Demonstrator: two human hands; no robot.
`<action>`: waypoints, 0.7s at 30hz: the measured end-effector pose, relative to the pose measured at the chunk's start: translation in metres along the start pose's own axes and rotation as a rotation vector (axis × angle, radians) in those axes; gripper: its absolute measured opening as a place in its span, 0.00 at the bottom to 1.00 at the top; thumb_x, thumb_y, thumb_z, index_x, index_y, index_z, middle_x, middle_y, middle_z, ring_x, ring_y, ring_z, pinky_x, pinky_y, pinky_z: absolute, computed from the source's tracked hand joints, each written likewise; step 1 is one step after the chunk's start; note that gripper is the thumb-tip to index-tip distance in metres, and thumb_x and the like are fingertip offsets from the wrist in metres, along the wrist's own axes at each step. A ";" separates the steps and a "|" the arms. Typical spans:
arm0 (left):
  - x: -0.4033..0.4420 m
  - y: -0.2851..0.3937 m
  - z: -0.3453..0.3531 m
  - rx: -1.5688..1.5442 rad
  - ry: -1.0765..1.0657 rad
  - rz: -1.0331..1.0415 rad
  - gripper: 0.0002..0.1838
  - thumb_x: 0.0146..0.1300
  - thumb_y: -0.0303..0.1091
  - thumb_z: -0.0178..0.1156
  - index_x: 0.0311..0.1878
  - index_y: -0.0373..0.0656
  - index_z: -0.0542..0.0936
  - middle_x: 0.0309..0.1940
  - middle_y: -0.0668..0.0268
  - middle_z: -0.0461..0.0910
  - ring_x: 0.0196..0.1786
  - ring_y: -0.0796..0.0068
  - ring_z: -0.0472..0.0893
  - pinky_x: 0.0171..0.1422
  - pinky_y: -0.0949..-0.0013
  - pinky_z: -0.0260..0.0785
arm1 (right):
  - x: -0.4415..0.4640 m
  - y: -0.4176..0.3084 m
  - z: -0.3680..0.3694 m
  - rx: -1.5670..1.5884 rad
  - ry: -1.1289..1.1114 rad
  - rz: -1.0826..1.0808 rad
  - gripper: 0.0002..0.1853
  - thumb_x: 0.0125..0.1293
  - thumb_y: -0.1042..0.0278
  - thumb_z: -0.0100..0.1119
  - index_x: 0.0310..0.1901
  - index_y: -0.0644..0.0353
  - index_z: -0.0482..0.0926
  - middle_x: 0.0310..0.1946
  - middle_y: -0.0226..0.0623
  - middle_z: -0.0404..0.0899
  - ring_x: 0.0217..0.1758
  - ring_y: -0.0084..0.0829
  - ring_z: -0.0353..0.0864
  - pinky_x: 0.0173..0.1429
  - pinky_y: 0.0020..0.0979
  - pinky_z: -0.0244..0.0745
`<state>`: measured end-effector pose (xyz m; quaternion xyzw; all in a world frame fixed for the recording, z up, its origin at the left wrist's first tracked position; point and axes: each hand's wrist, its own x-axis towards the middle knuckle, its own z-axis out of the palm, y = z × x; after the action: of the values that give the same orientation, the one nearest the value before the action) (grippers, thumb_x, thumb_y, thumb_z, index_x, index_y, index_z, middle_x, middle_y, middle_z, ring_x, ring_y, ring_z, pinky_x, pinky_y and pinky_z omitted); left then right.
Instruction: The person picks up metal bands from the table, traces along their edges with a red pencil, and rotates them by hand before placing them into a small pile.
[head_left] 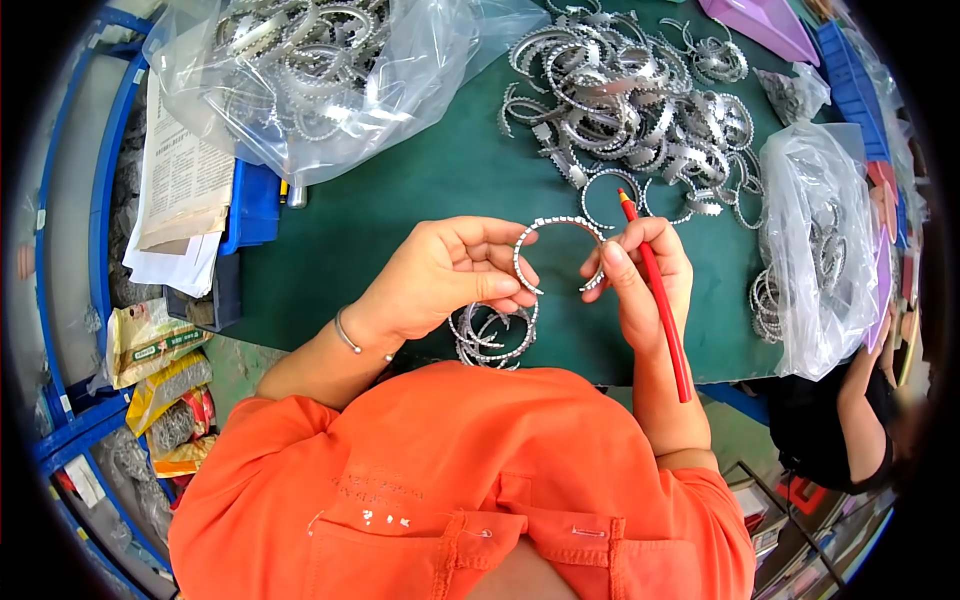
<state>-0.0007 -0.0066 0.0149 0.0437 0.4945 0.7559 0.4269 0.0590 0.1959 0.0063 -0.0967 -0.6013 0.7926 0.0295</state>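
Between my two hands is an open silver bangle, its gap facing down toward me. My left hand pinches its left side between thumb and fingers. The thumb and fingers of my right hand close on its right end. Tucked in that same hand is a red pencil, its orange tip pointing away from me. Just below my left hand, several loose bangles lie near the table's front edge. Beyond my right hand a large heap of bangles spreads over the green table.
A clear plastic bag of bangles lies at the back left, another plastic bag at the right. Papers and a blue bin stand on the left. Another person's arm shows at the right, near a purple tray.
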 end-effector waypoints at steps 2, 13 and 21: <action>0.000 0.001 0.001 0.005 0.006 0.009 0.20 0.56 0.22 0.56 0.53 0.32 0.69 0.35 0.57 0.78 0.36 0.71 0.80 0.39 0.75 0.75 | 0.000 0.000 0.000 -0.006 -0.005 -0.006 0.07 0.61 0.75 0.55 0.33 0.61 0.65 0.23 0.38 0.76 0.19 0.21 0.74 0.24 0.19 0.71; 0.001 -0.003 -0.004 -0.098 -0.017 0.027 0.16 0.57 0.20 0.55 0.50 0.33 0.71 0.34 0.58 0.79 0.36 0.71 0.81 0.38 0.75 0.76 | 0.001 0.013 0.002 -0.376 0.090 -0.285 0.05 0.63 0.76 0.52 0.35 0.62 0.66 0.28 0.37 0.76 0.26 0.20 0.72 0.30 0.20 0.69; 0.001 -0.009 0.016 0.016 0.107 0.098 0.18 0.56 0.18 0.56 0.51 0.30 0.69 0.35 0.58 0.77 0.35 0.73 0.79 0.39 0.74 0.75 | -0.005 0.003 0.023 -0.514 -0.177 -0.554 0.10 0.51 0.82 0.62 0.31 0.63 0.71 0.28 0.34 0.75 0.28 0.24 0.74 0.32 0.23 0.71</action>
<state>0.0122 0.0063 0.0152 0.0309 0.5198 0.7732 0.3619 0.0595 0.1727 0.0097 0.1336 -0.7841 0.5832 0.1653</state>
